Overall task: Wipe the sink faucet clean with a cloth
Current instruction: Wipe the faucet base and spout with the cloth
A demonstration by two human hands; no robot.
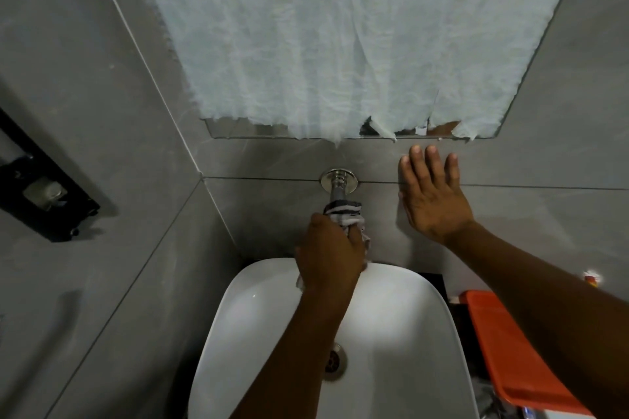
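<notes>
On the far left wall, a black holder (41,190) is fixed to the grey tiles (102,85); I can read no writing on it. Moving right, my left hand (328,253) is clenched around a striped grey-and-white cloth (343,213), which is wrapped about the chrome faucet (337,189) where it juts out from its round wall plate. That hand sits above the back rim of the white sink (258,309), whose drain (335,359) shows beside my forearm. Above the faucet, a mirror (238,129) is mostly covered by pale, torn paper (323,37). Right of the faucet, my right hand (432,196) is released, fingers spread flat against the wall tile, holding nothing. At the far right, down beside the sink, an orange lid (510,350) rests on a container; a small red-and-white item (590,277) near it is too blurred to read any label.
</notes>
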